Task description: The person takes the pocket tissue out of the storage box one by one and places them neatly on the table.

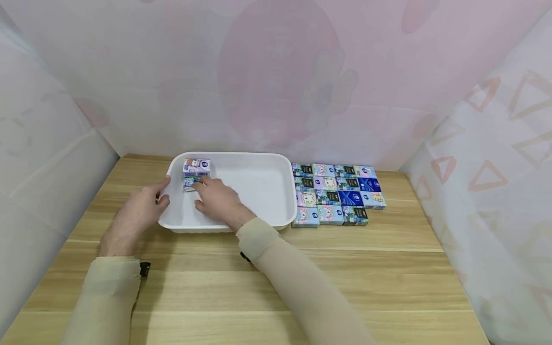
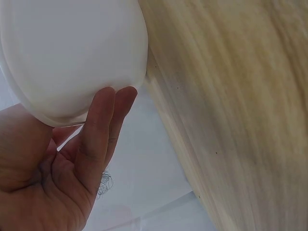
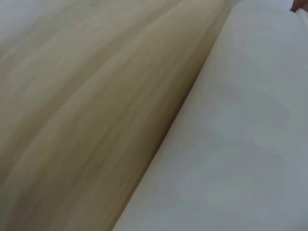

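Note:
My right hand (image 1: 220, 201) reaches into the white tray (image 1: 258, 177), its fingertips over the right part of a dark patterned tissue pack (image 1: 189, 183). The thumb stands apart from that pack, near the tray floor. Directly behind lies a pale purple tissue pack (image 1: 197, 166) with a cartoon print. At the tray's left end, my left hand (image 1: 140, 208) grips the rim. In the left wrist view, the fingers (image 2: 98, 122) of that hand curl up around the tray's rounded corner. The right wrist view shows mostly the tray's outer wall (image 3: 216, 134), without the right hand.
Several tissue packs (image 1: 329, 196) in blue, purple and dark prints lie in rows right of the tray, close to its wall. All of this stands on a wooden table (image 1: 241, 287). Pale printed sheets (image 1: 276, 76) enclose the back and sides.

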`<act>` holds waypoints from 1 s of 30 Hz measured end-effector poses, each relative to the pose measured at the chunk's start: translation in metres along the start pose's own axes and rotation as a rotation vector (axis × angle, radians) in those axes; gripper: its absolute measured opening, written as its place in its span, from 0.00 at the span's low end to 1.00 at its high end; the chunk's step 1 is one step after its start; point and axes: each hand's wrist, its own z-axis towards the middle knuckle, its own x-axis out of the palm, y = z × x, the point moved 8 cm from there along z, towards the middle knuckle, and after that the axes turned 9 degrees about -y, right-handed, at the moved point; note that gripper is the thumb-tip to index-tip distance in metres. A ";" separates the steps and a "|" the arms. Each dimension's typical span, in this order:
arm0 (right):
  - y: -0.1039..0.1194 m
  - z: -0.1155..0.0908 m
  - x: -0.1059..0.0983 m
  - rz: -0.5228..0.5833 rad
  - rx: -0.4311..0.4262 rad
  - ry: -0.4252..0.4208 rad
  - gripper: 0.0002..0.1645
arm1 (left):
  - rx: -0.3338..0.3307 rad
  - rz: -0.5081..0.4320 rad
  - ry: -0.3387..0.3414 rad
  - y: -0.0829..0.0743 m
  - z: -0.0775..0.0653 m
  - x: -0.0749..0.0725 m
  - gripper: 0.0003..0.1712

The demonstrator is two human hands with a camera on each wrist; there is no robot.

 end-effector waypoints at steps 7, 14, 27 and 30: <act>0.023 0.014 0.007 -0.050 0.007 0.025 0.35 | 0.011 0.015 -0.012 0.001 0.000 -0.003 0.36; 0.026 0.018 0.010 -0.043 0.035 0.036 0.32 | 0.019 0.024 -0.014 -0.001 0.001 -0.002 0.37; 0.006 -0.010 0.002 -0.018 -0.091 0.013 0.23 | 0.016 0.007 -0.007 -0.001 0.000 -0.001 0.37; 0.000 -0.020 0.000 -0.008 -0.130 0.023 0.22 | 0.024 0.002 -0.013 -0.003 -0.001 -0.001 0.37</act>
